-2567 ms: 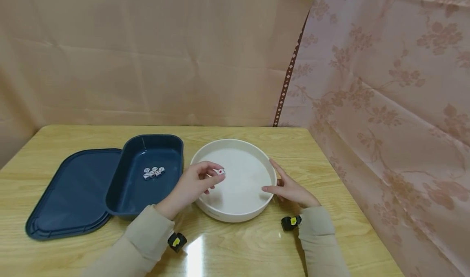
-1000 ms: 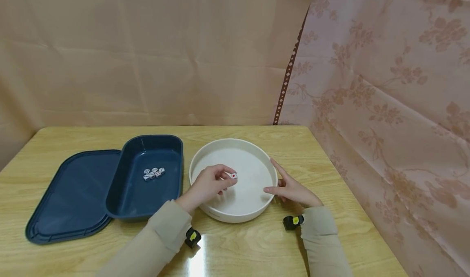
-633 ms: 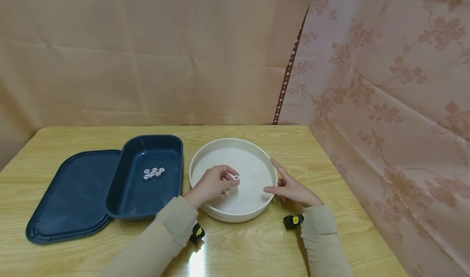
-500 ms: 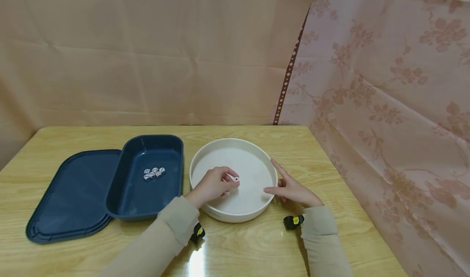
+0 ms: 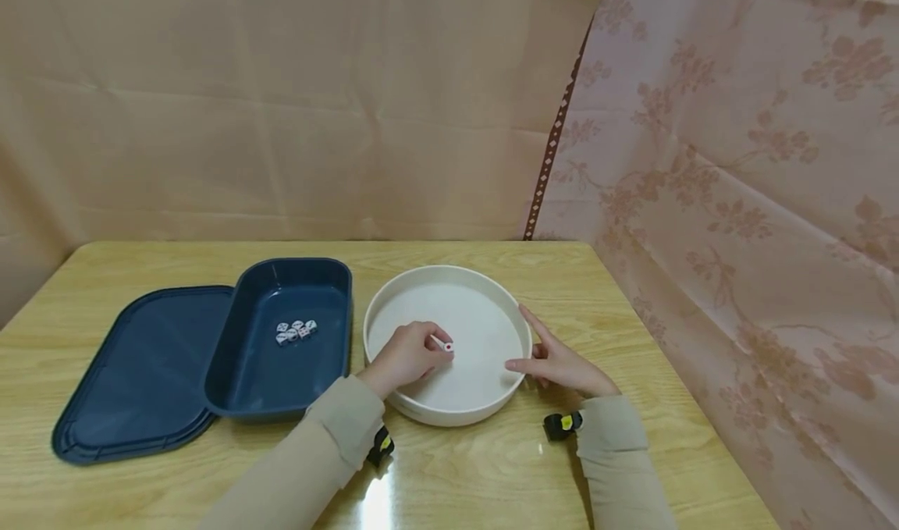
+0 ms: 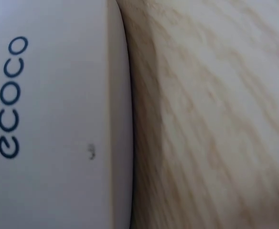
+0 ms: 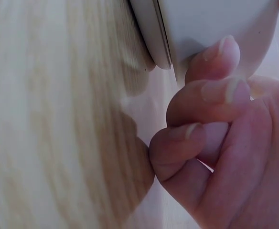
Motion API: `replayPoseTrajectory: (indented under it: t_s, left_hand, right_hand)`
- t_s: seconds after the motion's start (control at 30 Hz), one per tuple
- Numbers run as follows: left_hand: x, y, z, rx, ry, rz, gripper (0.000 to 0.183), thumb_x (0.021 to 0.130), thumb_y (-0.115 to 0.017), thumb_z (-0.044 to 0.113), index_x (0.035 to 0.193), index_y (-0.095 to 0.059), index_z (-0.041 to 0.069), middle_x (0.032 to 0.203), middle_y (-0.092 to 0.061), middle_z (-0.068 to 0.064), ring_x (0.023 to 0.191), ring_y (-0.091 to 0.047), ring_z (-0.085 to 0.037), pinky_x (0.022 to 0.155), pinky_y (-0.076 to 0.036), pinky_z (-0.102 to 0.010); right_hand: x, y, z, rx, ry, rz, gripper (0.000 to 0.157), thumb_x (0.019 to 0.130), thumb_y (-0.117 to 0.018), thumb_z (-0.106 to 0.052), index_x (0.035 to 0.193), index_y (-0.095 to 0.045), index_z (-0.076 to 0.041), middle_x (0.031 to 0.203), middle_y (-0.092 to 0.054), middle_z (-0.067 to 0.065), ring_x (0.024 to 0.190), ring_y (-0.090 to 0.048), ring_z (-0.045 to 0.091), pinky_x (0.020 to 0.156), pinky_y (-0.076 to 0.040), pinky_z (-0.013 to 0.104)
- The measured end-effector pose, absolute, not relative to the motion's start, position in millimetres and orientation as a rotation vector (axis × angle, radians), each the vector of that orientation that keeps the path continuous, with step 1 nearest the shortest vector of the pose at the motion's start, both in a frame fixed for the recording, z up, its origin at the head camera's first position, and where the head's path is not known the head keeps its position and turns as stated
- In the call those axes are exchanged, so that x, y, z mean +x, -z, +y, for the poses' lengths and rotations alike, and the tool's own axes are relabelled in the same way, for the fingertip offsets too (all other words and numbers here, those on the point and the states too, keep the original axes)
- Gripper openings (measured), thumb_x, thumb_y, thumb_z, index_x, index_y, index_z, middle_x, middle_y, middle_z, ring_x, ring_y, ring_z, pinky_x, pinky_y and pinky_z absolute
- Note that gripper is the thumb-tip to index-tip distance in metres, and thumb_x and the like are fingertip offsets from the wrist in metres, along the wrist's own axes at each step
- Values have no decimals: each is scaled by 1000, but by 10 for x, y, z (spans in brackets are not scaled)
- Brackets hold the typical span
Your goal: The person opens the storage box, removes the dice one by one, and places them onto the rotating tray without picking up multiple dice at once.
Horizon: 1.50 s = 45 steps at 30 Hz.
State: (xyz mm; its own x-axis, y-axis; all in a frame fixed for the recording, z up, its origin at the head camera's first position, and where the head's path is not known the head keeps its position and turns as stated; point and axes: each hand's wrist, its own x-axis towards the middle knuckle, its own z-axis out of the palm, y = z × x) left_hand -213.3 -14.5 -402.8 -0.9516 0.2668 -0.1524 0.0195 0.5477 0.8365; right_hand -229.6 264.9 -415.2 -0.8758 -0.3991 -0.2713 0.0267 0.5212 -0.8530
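Observation:
My left hand point(image 5: 409, 352) pinches a white die point(image 5: 449, 347) between thumb and forefinger, its single red dot facing up. The die is low over the floor of a round white tray point(image 5: 449, 418), near the middle. Thumb over the rim and other fingers outside, my right hand point(image 5: 562, 364) holds the tray's right side. In the right wrist view, curled fingers point(image 7: 211, 98) lie against the tray's outer wall point(image 7: 220, 24). The left wrist view has only the tray wall point(image 6: 58, 95), printed "ecoco", and wood; the left hand is out of that frame.
Left of the tray stands a deep navy box point(image 5: 246, 393) with several white dice point(image 5: 295, 332) clustered inside. A flat navy lid point(image 5: 147, 374) lies beside it, its right edge by the box. All rest on a wood-grain table point(image 5: 477, 475), with cloth hanging behind and right.
My left hand has carried the die rightward from the tray's left part to its middle, then lowered it slightly. The right hand keeps its place at the rim.

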Motion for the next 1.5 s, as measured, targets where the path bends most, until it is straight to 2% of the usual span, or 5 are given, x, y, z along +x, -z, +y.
replayPoseTrajectory:
  t_s: [0.43,0.9,1.17,1.4,1.5]
  left_hand:
    - [-2136,4056,-139,249,-1275,2551,12,88,-74,16,97,-69,10,76,-60,-2,63,-54,-13,59,-41,-22]
    - [-2124,4043,-140,270,-1259,2579,13,87,-75,16,96,-69,9,77,-62,-1,67,-54,-13,62,-42,-23]
    - [-2123,4059,-142,231,-1281,2568,16,89,-73,15,102,-69,7,79,-62,-3,61,-55,-12,60,-43,-23]
    - [-2128,4056,-138,238,-1265,2602,15,89,-73,18,101,-70,9,79,-61,-2,69,-54,-14,62,-42,-24]
    - [-2121,4052,-138,217,-1300,2572,17,90,-72,20,103,-70,9,79,-61,-3,63,-55,-14,58,-43,-24]
  right_hand:
    - [-2301,4158,2637,-297,1315,2340,106,89,-75,-31,159,4,-30,70,-54,4,56,-46,17,54,-43,27]
    - [-2283,4142,2639,-284,1310,2337,106,89,-75,-32,159,5,-32,72,-55,6,57,-47,17,56,-44,28]
    - [-2293,4139,2636,-287,1308,2328,106,89,-74,-32,159,5,-33,73,-56,6,58,-48,17,56,-45,28]
    - [-2289,4136,2634,-292,1310,2331,105,90,-74,-31,159,5,-32,72,-56,6,57,-48,17,55,-44,28]
    - [-2281,4143,2636,-293,1311,2334,106,89,-74,-31,159,5,-32,72,-55,6,57,-48,17,55,-44,28]
